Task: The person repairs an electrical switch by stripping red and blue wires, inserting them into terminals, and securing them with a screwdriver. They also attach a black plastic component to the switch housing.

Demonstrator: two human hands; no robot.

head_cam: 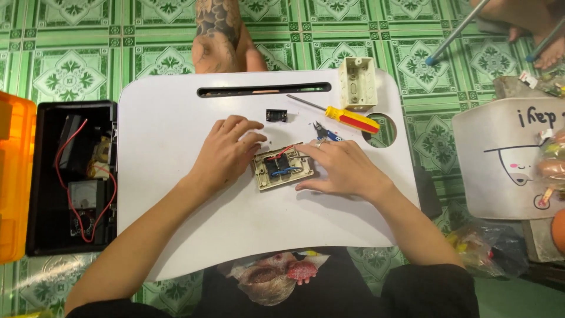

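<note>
switch plate [282,169] edges under fingers | orange box [13,176] cut off left

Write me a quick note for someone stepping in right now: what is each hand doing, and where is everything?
Left hand rests on the left edge of the switch plate, lying back-up on the white lap table, red and blue wires showing. Right hand steadies its right side. Neither holds a tool. Screwdriver, small pliers, black switch part and wall box lie behind. Plate is not in the box yet.

bright even light, soft shadows (edges bowed)
</note>
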